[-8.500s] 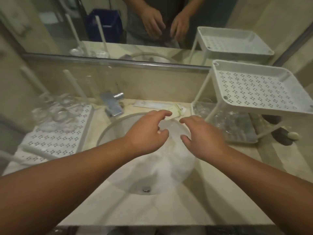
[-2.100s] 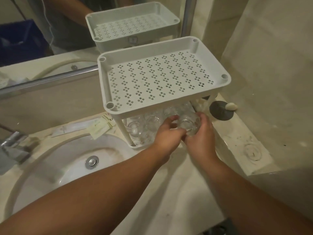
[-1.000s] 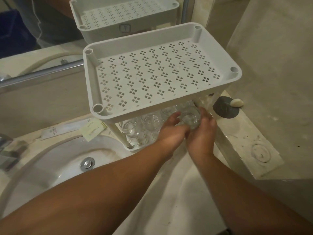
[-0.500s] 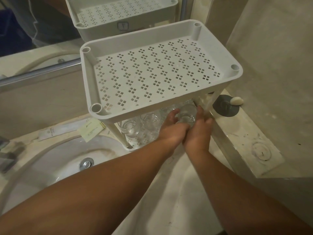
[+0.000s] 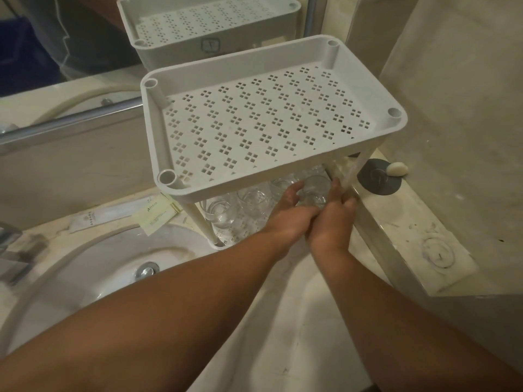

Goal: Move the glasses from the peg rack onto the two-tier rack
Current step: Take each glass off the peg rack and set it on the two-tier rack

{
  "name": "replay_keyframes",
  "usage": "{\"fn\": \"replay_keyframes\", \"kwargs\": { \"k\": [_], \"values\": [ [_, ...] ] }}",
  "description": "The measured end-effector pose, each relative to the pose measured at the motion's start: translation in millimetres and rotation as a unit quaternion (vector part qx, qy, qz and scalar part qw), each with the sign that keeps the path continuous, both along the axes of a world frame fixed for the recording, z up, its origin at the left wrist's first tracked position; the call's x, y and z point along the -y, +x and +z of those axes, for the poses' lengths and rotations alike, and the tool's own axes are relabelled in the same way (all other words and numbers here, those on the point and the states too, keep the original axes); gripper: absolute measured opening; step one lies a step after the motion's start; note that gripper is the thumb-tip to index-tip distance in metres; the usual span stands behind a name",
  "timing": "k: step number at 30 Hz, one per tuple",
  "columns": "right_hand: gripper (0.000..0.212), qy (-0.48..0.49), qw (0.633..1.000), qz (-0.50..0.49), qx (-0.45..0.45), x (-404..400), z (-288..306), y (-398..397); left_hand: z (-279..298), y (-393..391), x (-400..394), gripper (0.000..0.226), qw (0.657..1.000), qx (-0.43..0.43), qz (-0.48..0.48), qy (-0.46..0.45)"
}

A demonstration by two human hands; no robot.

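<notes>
Clear glass tumbler [image 5: 315, 190], round and smooth-walled, sits at the lower tier's right front, under the white plastic two-tier rack [image 5: 283, 60]. Left hand [image 5: 288, 219] and right hand [image 5: 332, 222] cup it from either side, fingers curled on its wall. Further tumblers [image 5: 252, 200] stand to its left. Upper tray perforated with diamond clusters. Pale marble counter [image 5: 285, 321]; white basin [image 5: 93, 275]; mirror [image 5: 70, 38] behind.

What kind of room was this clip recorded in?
Most likely a bathroom, perhaps a hotel one: a round sink with a metal drain set in a stone counter, a wall mirror behind it, wrapped toiletry sachets, and a small soap on the ledge.
</notes>
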State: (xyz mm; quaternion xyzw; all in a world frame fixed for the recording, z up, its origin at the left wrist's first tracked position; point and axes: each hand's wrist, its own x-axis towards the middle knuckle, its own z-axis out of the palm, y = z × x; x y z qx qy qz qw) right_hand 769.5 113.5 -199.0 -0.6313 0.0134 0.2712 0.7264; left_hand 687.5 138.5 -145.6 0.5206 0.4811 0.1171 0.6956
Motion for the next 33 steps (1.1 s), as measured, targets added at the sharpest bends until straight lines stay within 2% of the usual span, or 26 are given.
{"fn": "replay_keyframes", "kwargs": {
  "k": [1, 3, 5, 7, 8, 14, 23, 33],
  "values": [
    [0.038, -0.012, 1.000, 0.005, 0.014, 1.3, -0.4, 0.9, 0.4, -1.1, 0.6, 0.074, 1.000, 0.003, 0.002, 0.002],
    [0.038, -0.146, 0.976, 0.034, 0.155, 6.0, -2.9, 1.9, 0.7, -3.6, 3.0, 0.073, 1.000, 0.007, 0.013, 0.005],
    [0.041, -0.238, 0.923, 0.089, 0.289, 19.0, -0.3, -0.5, 0.6, -7.6, 6.0, 0.070, 0.999, 0.005, 0.034, 0.006],
    [0.067, -0.288, 0.857, 0.150, 0.399, 32.5, -2.9, -5.4, 2.7, -13.9, 9.2, 0.070, 0.999, 0.007, 0.046, 0.007],
    [0.072, -0.296, 0.844, 0.156, 0.419, 36.8, -0.9, -9.3, 4.2, -17.4, 10.5, 0.070, 0.999, 0.008, 0.047, 0.011],
    [0.071, -0.293, 0.847, 0.150, 0.417, 61.2, 13.7, -42.3, 22.9, -62.2, 19.1, 0.052, 0.996, 0.017, 0.064, 0.053],
    [0.059, -0.229, 0.861, 0.252, 0.379, 93.1, 38.0, -144.1, 47.3, -190.3, 31.2, 0.041, 0.987, -0.023, 0.020, 0.161],
    [0.057, -0.150, 0.803, 0.411, 0.405, 81.3, 74.6, -268.9, 83.5, -334.7, 28.6, 0.043, 0.967, -0.074, 0.087, 0.228]
  ]
}}
